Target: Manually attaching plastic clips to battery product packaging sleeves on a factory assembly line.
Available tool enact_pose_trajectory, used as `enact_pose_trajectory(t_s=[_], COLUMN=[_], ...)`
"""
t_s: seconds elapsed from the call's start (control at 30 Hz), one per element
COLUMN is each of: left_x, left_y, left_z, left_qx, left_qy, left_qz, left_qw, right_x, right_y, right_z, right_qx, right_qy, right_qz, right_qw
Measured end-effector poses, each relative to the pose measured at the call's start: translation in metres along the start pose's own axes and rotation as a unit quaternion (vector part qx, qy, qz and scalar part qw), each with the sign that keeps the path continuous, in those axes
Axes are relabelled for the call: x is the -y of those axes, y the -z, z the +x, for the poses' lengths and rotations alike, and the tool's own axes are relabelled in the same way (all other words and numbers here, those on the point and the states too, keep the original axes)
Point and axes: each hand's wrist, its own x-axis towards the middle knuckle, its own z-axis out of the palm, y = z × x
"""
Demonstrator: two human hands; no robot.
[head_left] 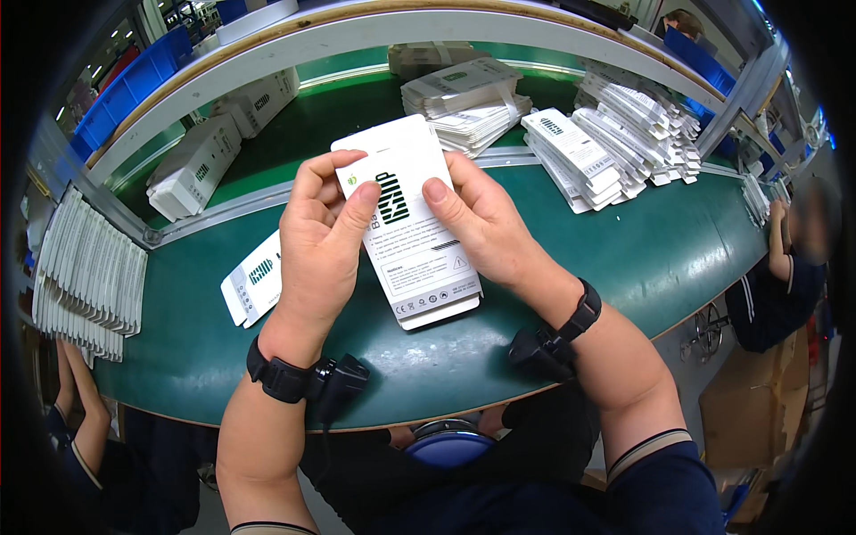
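At frame centre, left hand (321, 236) and right hand (489, 227) clamp the white carton (415, 239) by its long edges; likely light, smooth, easily creased, best held right there.

L hand (319, 234), R hand (489, 223) w/ thumbs (359, 207) uppermost

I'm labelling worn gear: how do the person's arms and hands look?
Left hand and right hand are gloveless. Each wrist wears a black strap with a boxy black module, the left one with a cable. Short navy sleeves have beige trim.
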Motion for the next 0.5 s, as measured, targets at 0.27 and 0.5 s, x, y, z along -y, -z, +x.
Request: enact_pose_trajectory(t_s=[0.27, 0.5], left_x=[0.001, 0.005], left_y=[0.004, 0.006], left_z=[0.001, 0.003], left_qx=[-0.009, -0.047], left_qy=[0.065, -0.024], left_qz=[-0.039, 0.086], left_qw=[0.997, 0.995], right_x=[0.011, 0.012], right_y=[0.010, 0.013], right_z=[0.003, 0.005], right_qx=[-0.033, 0.017], right_qy=[0.020, -0.081], right_qz=[0.042, 0.126], right_qw=[0.998, 0.989])
